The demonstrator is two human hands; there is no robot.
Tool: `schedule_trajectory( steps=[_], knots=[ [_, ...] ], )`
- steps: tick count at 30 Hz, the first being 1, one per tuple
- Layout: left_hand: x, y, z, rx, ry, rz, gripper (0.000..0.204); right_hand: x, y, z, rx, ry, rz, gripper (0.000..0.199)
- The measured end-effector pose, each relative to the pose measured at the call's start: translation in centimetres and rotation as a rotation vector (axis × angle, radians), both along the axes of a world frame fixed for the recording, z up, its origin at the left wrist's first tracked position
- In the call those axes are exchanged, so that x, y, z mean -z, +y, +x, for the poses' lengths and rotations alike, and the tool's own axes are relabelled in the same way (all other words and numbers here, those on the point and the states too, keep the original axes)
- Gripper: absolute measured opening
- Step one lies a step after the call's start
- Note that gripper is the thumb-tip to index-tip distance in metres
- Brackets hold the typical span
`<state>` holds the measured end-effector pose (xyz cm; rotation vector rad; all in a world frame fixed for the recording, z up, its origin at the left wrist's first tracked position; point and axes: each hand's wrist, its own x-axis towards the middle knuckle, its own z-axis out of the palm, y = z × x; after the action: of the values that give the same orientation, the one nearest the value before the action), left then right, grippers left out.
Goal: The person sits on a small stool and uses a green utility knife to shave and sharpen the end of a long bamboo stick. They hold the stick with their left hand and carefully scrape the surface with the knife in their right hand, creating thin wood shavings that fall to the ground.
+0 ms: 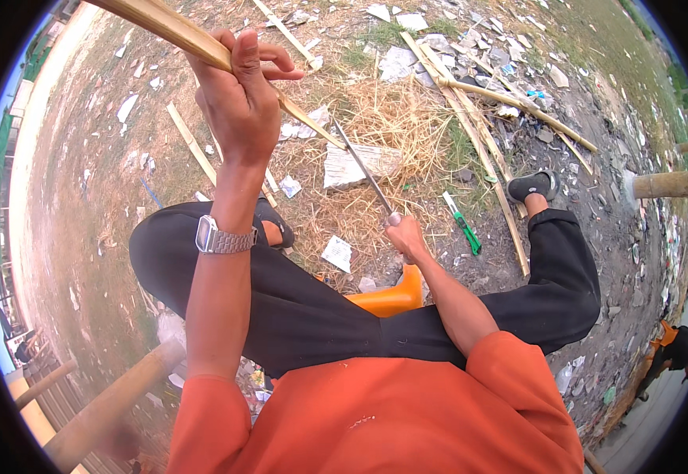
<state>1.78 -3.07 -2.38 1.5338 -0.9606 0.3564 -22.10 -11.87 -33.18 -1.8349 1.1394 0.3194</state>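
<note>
My left hand (243,99) is raised and closed around a bamboo strip (158,25), some fingers stretched off it. The strip slants down from the upper left, its thin end over a pale, worn block (360,164) on the ground. In my right hand (409,239) is the handle of a long-bladed knife (370,175), blade pointing up and left. That blade meets or crosses the strip's thin end above the block; I cannot tell if they touch. A green utility knife (465,231) with its blade out lies right of my right hand.
Long bamboo strips (470,126) and a bamboo stick (525,107) lie at the right, another strip (191,144) at the left. Straw (399,110) and scraps litter the ground. An orange plastic seat (387,302) shows between my legs. Bamboo posts (668,186) stand at both sides.
</note>
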Motion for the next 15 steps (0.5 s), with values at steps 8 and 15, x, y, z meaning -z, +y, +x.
schedule_trajectory(
  steps=[8, 15],
  knots=[
    [0.3, 0.6, 1.4, 0.285, 0.044, -0.044, 0.022, -10.6, -2.1, 5.6, 0.078, -0.464, -0.116, 0.019],
    [0.2, 0.5, 1.3, 0.248, 0.057, -0.047, 0.025, -1.7, 0.2, -0.8, -0.054, 0.112, -0.162, 0.030]
  ],
)
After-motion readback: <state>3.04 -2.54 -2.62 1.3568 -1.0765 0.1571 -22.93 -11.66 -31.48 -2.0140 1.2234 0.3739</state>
